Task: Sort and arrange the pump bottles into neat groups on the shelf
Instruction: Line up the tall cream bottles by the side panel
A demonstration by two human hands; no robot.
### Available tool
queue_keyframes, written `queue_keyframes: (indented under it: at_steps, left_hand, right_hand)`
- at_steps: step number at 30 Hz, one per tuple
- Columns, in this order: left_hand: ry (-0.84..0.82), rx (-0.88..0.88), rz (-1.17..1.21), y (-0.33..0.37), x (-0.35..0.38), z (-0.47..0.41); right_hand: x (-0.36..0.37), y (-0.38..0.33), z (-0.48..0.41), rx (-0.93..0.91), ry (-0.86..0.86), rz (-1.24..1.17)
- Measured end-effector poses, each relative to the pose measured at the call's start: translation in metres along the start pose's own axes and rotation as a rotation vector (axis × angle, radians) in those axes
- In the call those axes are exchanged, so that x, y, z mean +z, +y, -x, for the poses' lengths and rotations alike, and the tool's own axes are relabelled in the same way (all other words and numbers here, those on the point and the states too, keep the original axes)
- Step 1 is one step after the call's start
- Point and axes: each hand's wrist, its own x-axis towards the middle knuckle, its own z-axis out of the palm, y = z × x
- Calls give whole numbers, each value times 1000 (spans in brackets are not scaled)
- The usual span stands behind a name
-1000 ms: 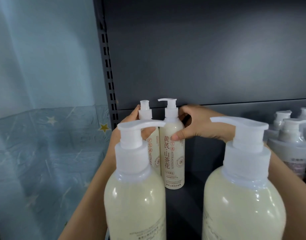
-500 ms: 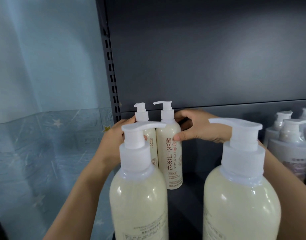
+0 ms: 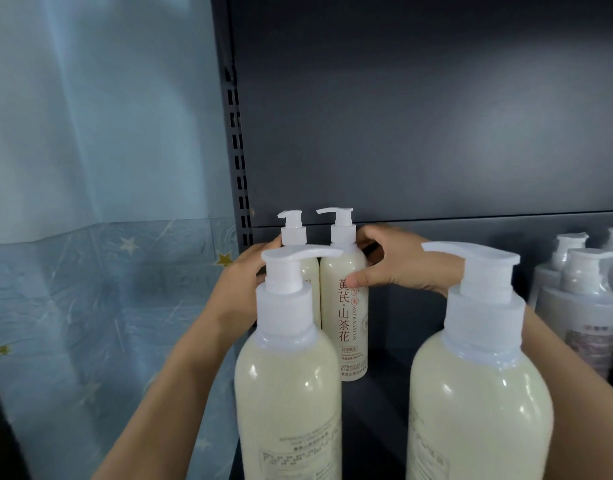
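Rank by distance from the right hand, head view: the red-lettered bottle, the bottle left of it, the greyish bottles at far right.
1. The red-lettered bottle, at the back, gripped by the right hand.
2. The back-left bottle, right beside it on its left.
3. The greyish bottles, far right of the shelf.

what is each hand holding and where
The right hand grips the cream plastic pump bottle with red lettering at its shoulder. The left hand touches the matching cream pump bottle beside it; its grip is hidden.
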Motion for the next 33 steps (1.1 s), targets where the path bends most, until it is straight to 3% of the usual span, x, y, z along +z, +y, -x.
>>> queue_keyframes:
  at_steps: [4, 9, 12, 17, 20, 25, 33]
  left_hand:
    - [35, -5, 100, 0, 2, -2]
    - [37, -14, 19, 4, 3, 2]
    - [11, 16, -135, 13, 1, 4]
    - [-190, 91, -320, 46, -22, 7]
    - [-254, 108, -602, 64, -37, -3]
    - [-299, 103, -954, 101, -52, -18]
    - [-37, 163, -977, 161, -71, 3]
  right_hand:
    - [0, -5, 2, 18, -25, 34]
    - [-1, -6, 3, 50, -71, 28]
    - [-1, -9, 4, 79, -103, 40]
    - [-3, -12, 0, 147, -179, 138]
    - [-17, -17, 5, 227, -249, 207]
    - [-53, -23, 24, 215, -160, 521]
    - [-90, -39, 64, 126, 116, 666]
